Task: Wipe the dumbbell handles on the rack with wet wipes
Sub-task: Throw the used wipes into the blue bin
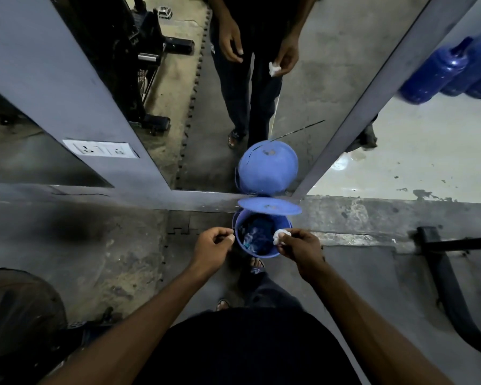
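Note:
I stand over a blue pedal bin (pixel 262 254) whose lid (pixel 270 206) is raised against the mirror wall. My right hand (pixel 299 247) pinches a crumpled white wet wipe (pixel 278 236) right above the bin's right rim. My left hand (pixel 213 247) hovers at the bin's left side with its fingers loosely curled and nothing in it. Inside the bin lies dark blue and pale rubbish. No dumbbells or rack are in view.
A wall mirror (pixel 233 93) ahead reflects me, the bin and gym equipment. A socket plate (pixel 100 148) sits on the grey pillar at left. Blue water jugs (pixel 456 70) show at upper right. A black metal frame (pixel 450 287) lies on the floor at right, a fan (pixel 17 307) at lower left.

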Available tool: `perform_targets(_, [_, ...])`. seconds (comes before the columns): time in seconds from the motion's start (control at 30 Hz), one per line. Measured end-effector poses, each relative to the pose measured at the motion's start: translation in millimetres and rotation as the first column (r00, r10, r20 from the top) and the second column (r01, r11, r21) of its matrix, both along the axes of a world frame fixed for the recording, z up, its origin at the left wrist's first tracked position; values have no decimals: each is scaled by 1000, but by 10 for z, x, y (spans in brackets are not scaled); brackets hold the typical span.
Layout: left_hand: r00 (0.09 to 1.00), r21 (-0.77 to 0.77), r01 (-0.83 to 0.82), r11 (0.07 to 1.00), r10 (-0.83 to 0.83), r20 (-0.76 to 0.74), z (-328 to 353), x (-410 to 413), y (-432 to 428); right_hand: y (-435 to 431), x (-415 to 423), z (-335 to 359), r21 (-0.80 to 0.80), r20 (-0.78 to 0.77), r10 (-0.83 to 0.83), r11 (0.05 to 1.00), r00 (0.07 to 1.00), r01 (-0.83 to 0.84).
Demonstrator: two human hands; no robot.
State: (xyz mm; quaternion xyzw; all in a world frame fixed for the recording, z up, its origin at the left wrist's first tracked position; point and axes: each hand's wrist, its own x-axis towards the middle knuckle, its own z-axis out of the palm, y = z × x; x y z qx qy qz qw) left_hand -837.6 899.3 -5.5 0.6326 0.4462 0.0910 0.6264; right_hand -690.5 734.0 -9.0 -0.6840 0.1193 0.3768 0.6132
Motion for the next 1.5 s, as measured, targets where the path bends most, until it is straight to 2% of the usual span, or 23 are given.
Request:
perform_targets(0.2, [1000, 7, -2, 1000, 2, -16, -32, 10, 23, -47, 134, -341, -193, -251, -64, 981, 966, 15])
perform_targets(0.3, [1000, 9, -13, 1000, 13, -18, -41, 19, 34, 39, 262, -324, -147, -297, -65, 989, 953, 21])
perform_targets(0.43, [1000, 12, -24, 1000, 24, -18, -47, 49, 31, 144, 424, -191, -125, -280, -27, 992, 960, -9])
perform_targets(0.53, [999, 18, -30, 999, 31, -17, -45, 67, 9, 143, 471, -184, -190, -205, 36, 979, 978, -76])
perform_targets(0.7, [1000, 22, -27, 999, 28, -8, -12, 68, -47, 122, 383, -177, -209, -172, 3, 977, 985, -40])
perform_targets(1.17, [1000, 26, -13, 1000, 13, 13, 35, -46, -348, -215, 63, -6, -87, -89, -1, 996, 996, -7])
perform_targets(1.5, [1000, 29, 1, 1000, 0, -19, 30, 253, -765, -681, 289, 107, -43, -77, 35, 998, 996, -38])
